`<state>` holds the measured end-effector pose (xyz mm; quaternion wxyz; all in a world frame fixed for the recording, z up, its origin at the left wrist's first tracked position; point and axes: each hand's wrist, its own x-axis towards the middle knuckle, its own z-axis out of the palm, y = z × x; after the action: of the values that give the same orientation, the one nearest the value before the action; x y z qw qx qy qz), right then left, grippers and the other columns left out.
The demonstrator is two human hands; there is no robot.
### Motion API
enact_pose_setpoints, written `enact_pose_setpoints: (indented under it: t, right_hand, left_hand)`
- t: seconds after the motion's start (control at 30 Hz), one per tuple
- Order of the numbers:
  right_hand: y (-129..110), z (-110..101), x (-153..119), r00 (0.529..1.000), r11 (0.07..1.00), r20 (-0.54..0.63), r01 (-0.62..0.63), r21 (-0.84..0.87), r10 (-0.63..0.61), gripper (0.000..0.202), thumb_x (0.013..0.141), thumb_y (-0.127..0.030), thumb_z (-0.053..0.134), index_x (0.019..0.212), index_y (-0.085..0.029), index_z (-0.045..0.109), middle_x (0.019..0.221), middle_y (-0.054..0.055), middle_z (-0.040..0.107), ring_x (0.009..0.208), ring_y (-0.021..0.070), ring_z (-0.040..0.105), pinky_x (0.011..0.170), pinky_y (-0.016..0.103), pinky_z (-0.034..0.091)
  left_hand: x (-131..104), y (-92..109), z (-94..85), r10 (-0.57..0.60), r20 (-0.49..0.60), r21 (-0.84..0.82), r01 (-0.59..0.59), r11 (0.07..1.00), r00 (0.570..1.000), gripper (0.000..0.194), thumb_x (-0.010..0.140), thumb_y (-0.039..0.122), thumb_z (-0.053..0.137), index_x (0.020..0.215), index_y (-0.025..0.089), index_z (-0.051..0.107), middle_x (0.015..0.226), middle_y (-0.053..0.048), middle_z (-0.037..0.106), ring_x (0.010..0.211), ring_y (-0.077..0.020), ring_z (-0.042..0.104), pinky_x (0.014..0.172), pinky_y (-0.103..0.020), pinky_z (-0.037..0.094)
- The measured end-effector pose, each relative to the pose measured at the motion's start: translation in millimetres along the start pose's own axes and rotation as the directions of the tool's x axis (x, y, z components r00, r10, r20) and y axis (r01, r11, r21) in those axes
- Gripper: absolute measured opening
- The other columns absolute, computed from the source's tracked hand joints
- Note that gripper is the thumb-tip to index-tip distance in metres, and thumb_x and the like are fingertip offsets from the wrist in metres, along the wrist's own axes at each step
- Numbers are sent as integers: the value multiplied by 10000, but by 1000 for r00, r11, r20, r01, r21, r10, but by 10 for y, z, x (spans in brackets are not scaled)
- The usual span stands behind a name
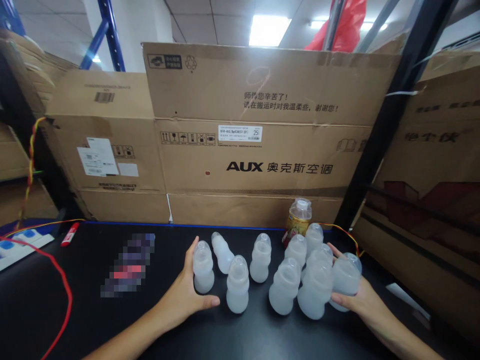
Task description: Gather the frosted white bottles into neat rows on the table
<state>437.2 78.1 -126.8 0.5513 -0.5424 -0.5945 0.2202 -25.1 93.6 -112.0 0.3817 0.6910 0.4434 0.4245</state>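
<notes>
Several frosted white plastic baby bottles stand on a black table (pixel 262 335). My left hand (pixel 185 295) cups the leftmost bottle (pixel 203 267) from its left side, thumb stretched out along the table. Beside it stand another bottle (pixel 237 285) and one further back (pixel 260 257); one bottle (pixel 222 252) leans tilted. My right hand (pixel 356 300) wraps around the rightmost bottle (pixel 345 277), pressed against a tight cluster of bottles (pixel 300 280).
Big cardboard boxes (pixel 258 150) wall off the back of the table. A yellow-labelled drink bottle (pixel 298 220) stands behind the cluster. A red marker (pixel 69 234) and red cable (pixel 63 290) lie at left, with a blurred object (pixel 129 265) nearby. A black shelf post (pixel 390 115) rises at right.
</notes>
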Motion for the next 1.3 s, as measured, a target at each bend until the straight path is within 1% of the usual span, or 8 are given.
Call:
enact_pose_setpoints:
  t: [0.1,0.23,0.3,0.47,0.63,0.97,1.17,1.3]
  right_hand:
    - [66,-2,20,988,992,154,-47,115,29,1349,643,-864,860,1721,-250,332,1584,220,637,1380,462,676,1122,549,592]
    - [163,28,9,967,971,252,-89,220,32,1439,640,-815,905,1747,-253,177,1795,208,327,1616,472,373,1253,581,466]
    - [181,60,-6,958,961,284,-104,256,28,1463,630,-799,923,1745,-259,144,1816,210,271,1639,471,318,1260,584,456]
    - [125,157,-40,947,945,321,-120,304,17,1463,611,-787,947,1737,-290,157,1809,213,294,1613,466,387,1264,580,449]
    - [32,257,-45,945,946,327,-127,297,24,1449,565,-805,955,1724,-280,261,1745,228,420,1594,496,408,1295,648,365]
    - [114,454,-42,941,940,339,-135,314,22,1461,505,-825,969,1694,-286,313,1765,210,378,1611,498,368,1330,639,284]
    - [91,581,-6,926,925,378,-158,344,18,1491,486,-806,987,1703,-299,294,1757,205,388,1615,509,350,1334,627,283]
    - [26,640,21,903,921,430,-178,346,12,1526,467,-797,999,1708,-274,282,1759,223,364,1614,526,329,1339,652,239]
  left_hand:
    - [90,-33,34,12,33,-40,-11,999,999,1568,606,844,889,1727,341,-85,1795,-257,241,1652,-461,332,1348,-699,228]
    - [159,-89,82,24,68,-73,-19,997,997,1554,612,832,897,1719,374,-92,1785,-226,293,1649,-443,349,1355,-695,208]
    - [166,-93,93,26,84,-77,-19,997,996,1549,620,813,908,1716,377,-96,1796,-218,273,1656,-431,337,1359,-684,207]
    - [153,-64,98,21,103,-74,-14,997,994,1563,613,813,912,1723,343,-82,1831,-227,145,1695,-437,224,1375,-677,131]
    - [218,-14,113,-1,134,-122,17,992,991,1610,596,850,892,1717,297,-122,1815,-252,186,1700,-439,205,1374,-665,147]
    - [370,80,75,33,214,-182,6,983,976,1356,634,941,780,1688,242,292,1782,-188,308,1670,-446,242,1384,-594,153]
    - [382,32,22,36,275,-158,8,987,961,1343,663,966,731,1693,209,318,1784,-192,280,1671,-454,192,1384,-610,85]
    - [380,55,50,38,299,-163,12,987,953,1396,626,953,773,1702,208,284,1775,-209,285,1656,-461,227,1375,-624,121]
